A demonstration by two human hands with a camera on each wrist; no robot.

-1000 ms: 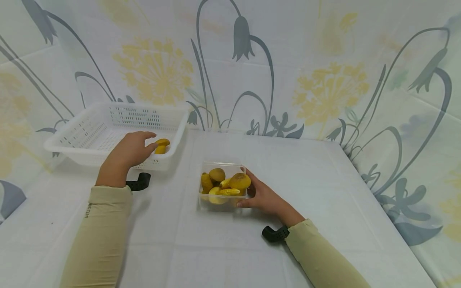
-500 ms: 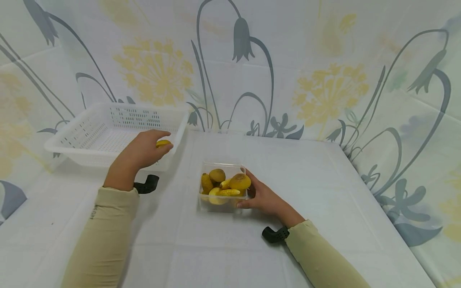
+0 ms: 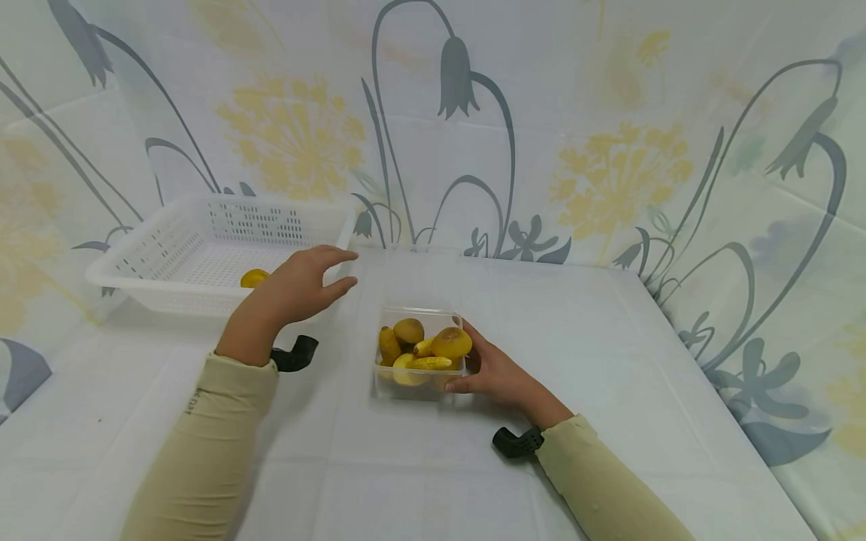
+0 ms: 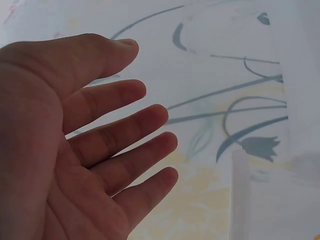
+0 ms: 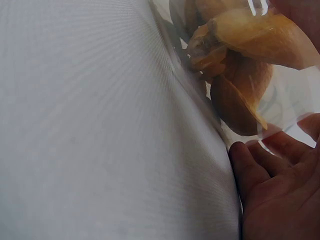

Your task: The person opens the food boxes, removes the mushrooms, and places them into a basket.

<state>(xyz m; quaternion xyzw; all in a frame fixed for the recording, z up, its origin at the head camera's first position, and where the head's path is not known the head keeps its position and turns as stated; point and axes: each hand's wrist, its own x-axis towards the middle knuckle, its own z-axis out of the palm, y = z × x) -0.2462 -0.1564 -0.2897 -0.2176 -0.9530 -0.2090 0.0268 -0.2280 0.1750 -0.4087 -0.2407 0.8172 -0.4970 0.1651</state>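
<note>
Clamping right hand [image 3: 497, 370] on clear container [image 3: 406, 391] of yellow pieces [image 3: 452, 343], mid-frame; spreading empty left hand [image 3: 298, 285] by white basket [image 3: 169, 298], left of frame. Apparently between transfers; probably calls for reaching into container.

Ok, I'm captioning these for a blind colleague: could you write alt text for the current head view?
A person's right hand grips a clear plastic box of rounded and elongated yellow pieces on a white cloth; their left hand, open and empty, hovers at the right end of a white perforated plastic basket holding a rounded yellow lump.
</note>
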